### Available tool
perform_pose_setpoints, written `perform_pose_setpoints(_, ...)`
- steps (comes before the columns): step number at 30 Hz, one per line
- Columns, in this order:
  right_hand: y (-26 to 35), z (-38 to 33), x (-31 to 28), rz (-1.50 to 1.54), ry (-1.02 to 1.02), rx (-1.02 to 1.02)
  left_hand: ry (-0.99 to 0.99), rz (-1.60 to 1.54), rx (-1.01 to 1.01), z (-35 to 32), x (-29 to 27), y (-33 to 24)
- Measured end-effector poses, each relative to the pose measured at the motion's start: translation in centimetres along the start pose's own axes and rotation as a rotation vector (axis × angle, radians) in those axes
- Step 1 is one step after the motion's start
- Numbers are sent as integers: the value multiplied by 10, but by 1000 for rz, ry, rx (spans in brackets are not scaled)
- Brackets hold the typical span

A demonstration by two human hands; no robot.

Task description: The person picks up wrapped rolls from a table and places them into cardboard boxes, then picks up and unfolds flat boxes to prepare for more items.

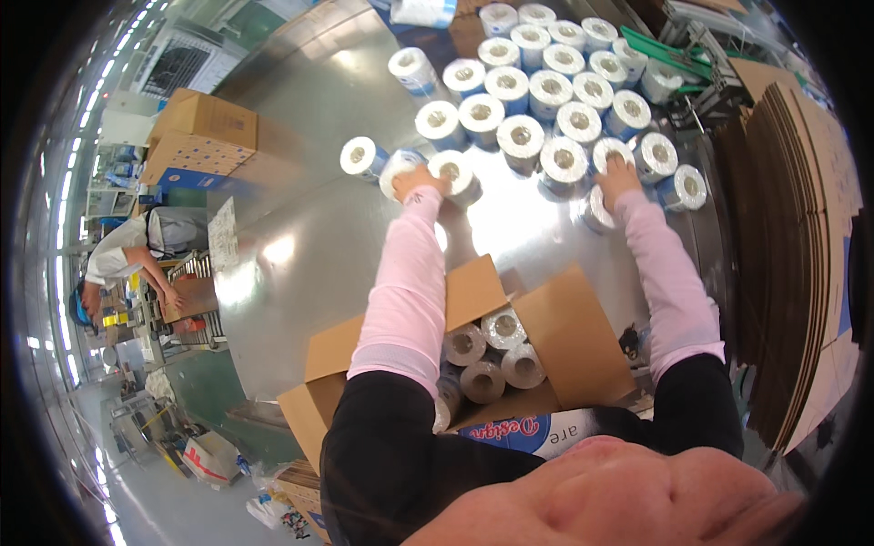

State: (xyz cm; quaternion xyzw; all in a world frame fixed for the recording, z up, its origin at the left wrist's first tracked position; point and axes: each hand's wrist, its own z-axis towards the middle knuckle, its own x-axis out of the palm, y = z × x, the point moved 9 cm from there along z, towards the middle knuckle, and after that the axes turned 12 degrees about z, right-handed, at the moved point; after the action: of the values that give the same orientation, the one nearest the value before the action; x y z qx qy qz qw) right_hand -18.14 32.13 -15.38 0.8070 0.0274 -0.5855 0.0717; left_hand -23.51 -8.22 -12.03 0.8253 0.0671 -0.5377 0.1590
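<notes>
White paper rolls in clear and blue wrapping stand on a shiny metal table. My left hand (421, 182) is closed on a tilted paper roll (398, 173), its other side against a second roll (462, 180). Further right, my right hand (620, 179) grips the top of an upright roll (602, 155), fingers at its core. Beside that wrist sits another roll (594, 215), partly hidden. Close to my body, between my forearms, an open cardboard box (583, 350) holds several rolls (482, 382); my left arm covers part of it.
Many more rolls (551, 91) crowd the far right of the metal table (300, 196). A cardboard carton (205, 136) stands at its far left. Flattened cardboard (792, 246) is stacked on the right, near a green-railed machine (665, 50). At left, a co-worker (137, 255) bends over a box.
</notes>
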Motion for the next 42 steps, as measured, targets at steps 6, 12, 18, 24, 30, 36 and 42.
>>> perform_pose_setpoints(6,82,-100,43,188,-32,127,2,-123,129,-27,17,55)
perform_pose_setpoints(12,83,-182,137,347,-22,68,-109,-763,190,-62,5,102)
perform_pose_setpoints(18,-9,-170,58,1317,-265,270,248,-1774,991,-226,-143,91)
perform_pose_setpoints(24,109,-227,-177,1821,-101,-525,412,-1485,901,-375,-68,127)
perform_pose_setpoints(30,333,-349,-189,77,37,-1008,-250,-47,921,-432,13,140)
perform_pose_setpoints(36,338,-328,-34,-55,171,-804,-165,198,994,-429,83,122)
perform_pose_setpoints(42,317,-337,-87,475,93,-828,519,-258,1139,-388,23,104)
